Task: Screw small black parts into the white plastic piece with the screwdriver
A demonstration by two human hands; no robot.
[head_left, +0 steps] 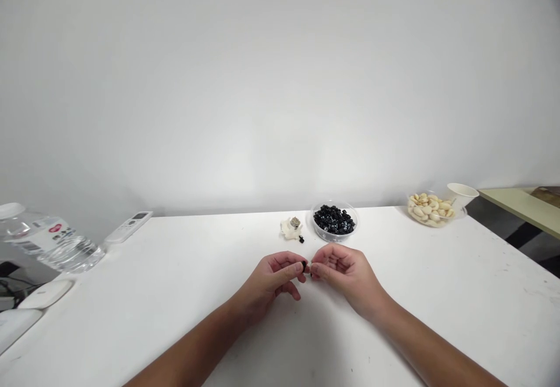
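Note:
My left hand [275,279] and my right hand [343,273] meet over the middle of the white table [153,294]. Both pinch one small black piece [304,266] between thumb and fingertips. Just beyond them stands a clear bowl of small black pieces [335,221]. Left of the bowl lies a small cream-coloured part [291,228] with a metal cap, and a loose black piece [301,239] sits beside it.
A clear bowl of cream-coloured pieces [431,209] and a white paper cup [461,194] stand at the back right. At the left are a lying water bottle [48,241], a white remote [128,227] and a white mouse [44,294]. A second table [520,206] adjoins on the right.

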